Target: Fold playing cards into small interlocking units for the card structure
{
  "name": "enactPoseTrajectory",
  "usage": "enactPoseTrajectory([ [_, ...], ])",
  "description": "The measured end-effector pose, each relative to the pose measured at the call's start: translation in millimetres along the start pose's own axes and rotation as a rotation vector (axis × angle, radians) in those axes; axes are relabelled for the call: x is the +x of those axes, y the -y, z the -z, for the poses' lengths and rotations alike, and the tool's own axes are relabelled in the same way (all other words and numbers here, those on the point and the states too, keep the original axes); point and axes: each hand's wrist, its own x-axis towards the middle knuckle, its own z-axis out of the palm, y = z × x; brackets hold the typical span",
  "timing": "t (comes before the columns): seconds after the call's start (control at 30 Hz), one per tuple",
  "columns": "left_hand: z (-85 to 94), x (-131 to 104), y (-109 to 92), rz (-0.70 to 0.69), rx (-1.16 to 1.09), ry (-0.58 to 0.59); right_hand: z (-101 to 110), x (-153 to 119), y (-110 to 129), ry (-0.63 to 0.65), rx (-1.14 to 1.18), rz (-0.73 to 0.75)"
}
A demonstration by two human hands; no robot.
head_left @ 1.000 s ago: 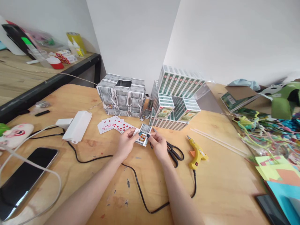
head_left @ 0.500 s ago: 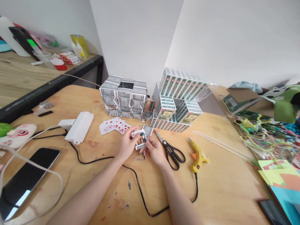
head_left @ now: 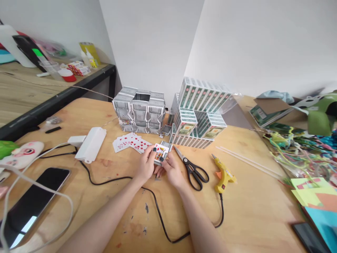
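Between my two hands is a playing card (head_left: 161, 153), a king of diamonds with its face toward me. My left hand (head_left: 146, 162) pinches its left side, the thumb lying on the face. My right hand (head_left: 171, 169) grips the lower right part with the thumb in front; some of its fingers are hidden behind. Just beyond lies a grey-patterned card back (head_left: 166, 144), partly covered. Fanned diamond cards (head_left: 131, 142) lie face up to the left. Behind them stands a box-like structure of folded cards (head_left: 140, 110). Black-handled scissors (head_left: 194, 172) rest right of my right hand.
A yellow glue gun (head_left: 224, 175) lies to the right, its black cord (head_left: 160, 218) looping across the table. Stacked card boxes (head_left: 197, 116) stand at the back. A white power strip (head_left: 91, 144) and a phone (head_left: 39, 200) are on the left; clear sticks (head_left: 247, 161) lie right.
The king card has turned and its face now shows more fully. Both hands have shifted their fingers on it, the left thumb moving toward the card's left edge.
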Motion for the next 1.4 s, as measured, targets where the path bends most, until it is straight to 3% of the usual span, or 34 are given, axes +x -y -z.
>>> enactPoseTrajectory([
  [0.23, -4.3, -7, -5, 0.085, -0.099, 0.074, -3, -1, 3, -0.138, 0.075, 0.008],
  [0.53, -5.2, -5, -4, 0.103, -0.157, 0.036, -5, 0, -3, -0.108, 0.195, -0.01],
  [0.87, -7.7, -8, -6, 0.138, -0.208, 0.116, -4, -1, 0, -0.203, 0.158, 0.02],
  [1.4, -7.4, -7, -10, 0.12, -0.162, 0.022, -2, 0, 5, -0.238, 0.143, 0.009],
])
